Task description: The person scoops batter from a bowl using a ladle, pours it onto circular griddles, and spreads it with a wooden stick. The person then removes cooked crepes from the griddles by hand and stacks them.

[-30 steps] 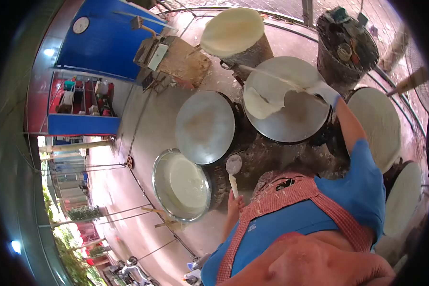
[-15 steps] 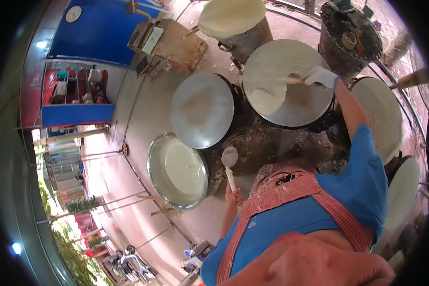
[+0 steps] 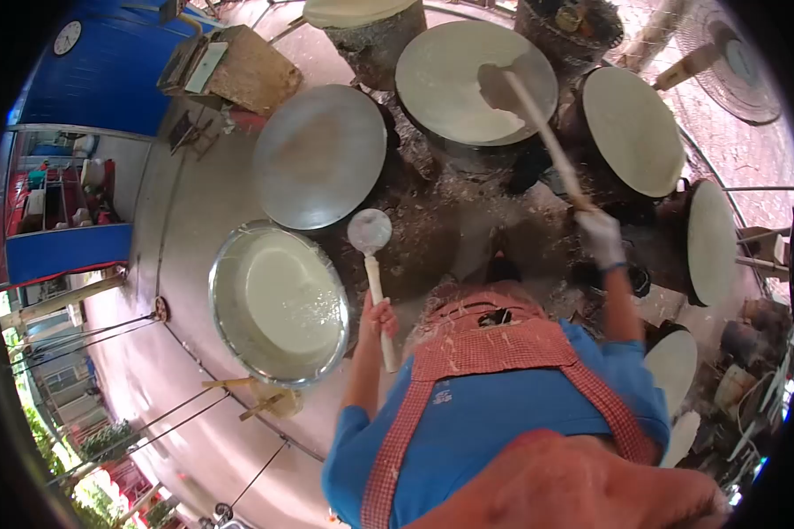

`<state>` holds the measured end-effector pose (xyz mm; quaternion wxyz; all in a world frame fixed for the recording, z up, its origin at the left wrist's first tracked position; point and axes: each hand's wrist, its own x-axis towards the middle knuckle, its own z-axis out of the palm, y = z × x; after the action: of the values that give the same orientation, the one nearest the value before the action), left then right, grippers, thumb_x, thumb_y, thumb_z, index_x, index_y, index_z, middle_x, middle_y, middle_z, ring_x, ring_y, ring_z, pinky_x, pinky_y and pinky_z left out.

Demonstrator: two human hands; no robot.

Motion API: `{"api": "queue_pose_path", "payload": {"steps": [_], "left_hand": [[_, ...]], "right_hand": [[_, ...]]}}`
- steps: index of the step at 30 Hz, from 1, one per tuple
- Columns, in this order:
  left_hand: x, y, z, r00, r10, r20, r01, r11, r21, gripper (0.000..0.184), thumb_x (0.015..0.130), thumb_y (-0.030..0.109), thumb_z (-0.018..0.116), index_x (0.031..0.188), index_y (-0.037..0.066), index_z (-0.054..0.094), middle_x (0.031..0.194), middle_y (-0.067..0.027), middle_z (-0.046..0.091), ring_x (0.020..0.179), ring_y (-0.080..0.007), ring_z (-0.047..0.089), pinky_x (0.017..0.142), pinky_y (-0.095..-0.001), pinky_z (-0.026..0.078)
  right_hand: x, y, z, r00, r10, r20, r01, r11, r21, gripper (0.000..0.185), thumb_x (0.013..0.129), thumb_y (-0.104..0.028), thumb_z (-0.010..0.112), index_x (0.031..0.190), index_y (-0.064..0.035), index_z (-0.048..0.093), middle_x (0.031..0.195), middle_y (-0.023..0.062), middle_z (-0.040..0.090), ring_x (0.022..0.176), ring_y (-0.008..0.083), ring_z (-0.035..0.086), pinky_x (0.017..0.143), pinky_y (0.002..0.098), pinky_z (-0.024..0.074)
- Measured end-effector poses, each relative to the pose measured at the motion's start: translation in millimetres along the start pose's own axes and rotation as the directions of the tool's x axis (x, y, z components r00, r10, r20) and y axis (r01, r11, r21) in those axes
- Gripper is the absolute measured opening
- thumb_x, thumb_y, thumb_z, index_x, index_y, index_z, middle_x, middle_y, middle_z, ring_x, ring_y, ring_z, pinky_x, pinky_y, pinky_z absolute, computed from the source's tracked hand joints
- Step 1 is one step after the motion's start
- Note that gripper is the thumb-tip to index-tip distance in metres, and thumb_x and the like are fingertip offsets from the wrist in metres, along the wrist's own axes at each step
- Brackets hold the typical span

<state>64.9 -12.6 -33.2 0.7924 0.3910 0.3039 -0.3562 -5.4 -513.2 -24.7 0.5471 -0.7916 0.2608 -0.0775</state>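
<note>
My left hand (image 3: 379,319) is closed round the pale handle of a ladle (image 3: 370,231), its batter-coated bowl pointing up beside a metal basin (image 3: 217,309) of creamy white batter (image 3: 287,286). In my right hand (image 3: 601,236), which wears a white glove, is a long-handled wooden spreader (image 3: 547,132). Its far end, blurred, reaches over a round griddle (image 3: 481,152). White batter (image 3: 450,79) coats most of that griddle, apart from a dark bare patch around the spreader's end. To the left, a bare grey griddle (image 3: 322,159) has a brownish middle.
More round griddles with pale layers stand at right, including one near the top right (image 3: 633,132) and another below it (image 3: 711,242). A fan (image 3: 737,66) is at the upper right. A wooden box (image 3: 247,70) stands at the upper left.
Batter now covers much more of the middle griddle. My right hand has drawn back toward my body with the spreader. The view has shifted, showing more of the right side.
</note>
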Motion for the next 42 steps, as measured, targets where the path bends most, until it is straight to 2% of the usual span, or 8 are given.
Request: {"api": "queue_pose_path", "payload": {"steps": [9,17,25,28,33,37,40,42], "left_hand": [[-44.0,16.5,-8.6,0.915,-0.013,0.403,0.101,0.975,-0.198,0.045,0.087,0.010,0.046,0.124,0.031,0.032,0.058,0.0019,0.032,0.036,-0.0043,0.030,0.027,-0.0161,0.026],[-61.6,-10.7,-31.2,0.771,-0.027,0.637,0.315,0.885,-0.344,0.042,0.090,0.017,0.041,0.129,0.032,0.033,0.065,-0.0009,0.035,0.041,-0.0052,0.032,0.031,-0.0160,0.031],[-63.6,-17.9,-20.1,0.831,0.066,0.553,0.168,0.917,-0.361,0.049,0.090,0.017,0.044,0.133,0.033,0.028,0.061,0.0004,0.034,0.040,-0.0061,0.032,0.032,-0.0165,0.029],[-42.3,-22.8,-8.7,0.773,-0.008,0.634,0.351,0.839,-0.417,0.048,0.090,0.017,0.042,0.133,0.032,0.027,0.061,-0.0003,0.034,0.041,-0.0062,0.033,0.031,-0.0167,0.029],[-45.2,-11.5,10.1,0.805,-0.022,0.592,0.192,0.955,-0.225,0.045,0.091,0.014,0.040,0.133,0.026,0.029,0.061,-0.0019,0.034,0.041,-0.0064,0.033,0.031,-0.0173,0.029],[-51.7,-13.2,48.3,0.956,-0.097,0.278,0.188,0.928,-0.322,0.042,0.091,0.016,0.041,0.131,0.025,0.032,0.060,-0.0006,0.036,0.040,-0.0049,0.030,0.030,-0.0168,0.028],[-33.0,-14.6,34.2,0.898,-0.211,0.386,0.349,0.876,-0.332,0.038,0.091,0.016,0.041,0.128,0.025,0.036,0.060,0.0001,0.036,0.039,-0.0043,0.029,0.030,-0.0165,0.027],[-31.0,-7.7,63.0,0.985,-0.116,0.127,0.124,0.991,-0.052,0.010,0.091,0.024,0.042,0.086,0.017,0.037,0.050,0.0043,0.030,0.037,-0.0039,0.029,0.031,-0.0175,0.026]], "right_hand": [[-3.5,-27.2,151.6,0.975,-0.157,-0.155,-0.012,0.662,-0.749,0.025,0.084,-0.038,0.045,0.098,-0.0230,0.059,0.069,0.0141,0.058,0.063,0.0334,0.060,0.057,0.0446,0.0471],[27.7,-67.3,184.3,0.982,-0.180,-0.058,0.134,0.876,-0.463,0.026,0.081,-0.031,0.050,0.097,-0.0147,0.062,0.083,0.0156,0.062,0.081,0.0334,0.058,0.070,0.0424,0.0453],[58.5,-65.1,113.3,0.912,-0.252,-0.325,0.113,0.914,-0.390,0.027,0.081,-0.034,0.049,0.091,-0.0130,0.062,0.080,0.0163,0.061,0.077,0.0344,0.059,0.065,0.0446,0.0452],[62.2,-51.4,153.4,0.930,-0.368,0.020,0.306,0.740,-0.599,0.029,0.080,-0.037,0.051,0.093,-0.0143,0.063,0.079,0.0146,0.061,0.075,0.0349,0.058,0.065,0.0433,0.0451],[64.5,-14.7,68.8,0.970,-0.201,-0.137,0.061,0.747,-0.662,0.029,0.081,-0.036,0.049,0.091,-0.0126,0.062,0.076,0.0153,0.061,0.073,0.0350,0.059,0.064,0.0459,0.0449],[92.9,-65.6,95.4,0.924,-0.259,-0.283,0.085,0.859,-0.506,0.024,0.081,-0.033,0.049,0.084,-0.0132,0.062,0.069,0.0171,0.060,0.069,0.0317,0.060,0.061,0.0436,0.0458],[46.9,-43.3,110.6,0.938,-0.339,0.075,0.291,0.651,-0.701,0.021,0.079,-0.037,0.053,0.085,-0.0207,0.064,0.069,0.0103,0.061,0.067,0.0299,0.060,0.060,0.0414,0.0468],[45.8,12.7,96.3,0.946,-0.287,-0.147,0.159,0.811,-0.563,0.021,0.078,-0.038,0.057,0.091,-0.0231,0.064,0.073,0.0098,0.062,0.068,0.0279,0.060,0.061,0.0398,0.0475]]}}
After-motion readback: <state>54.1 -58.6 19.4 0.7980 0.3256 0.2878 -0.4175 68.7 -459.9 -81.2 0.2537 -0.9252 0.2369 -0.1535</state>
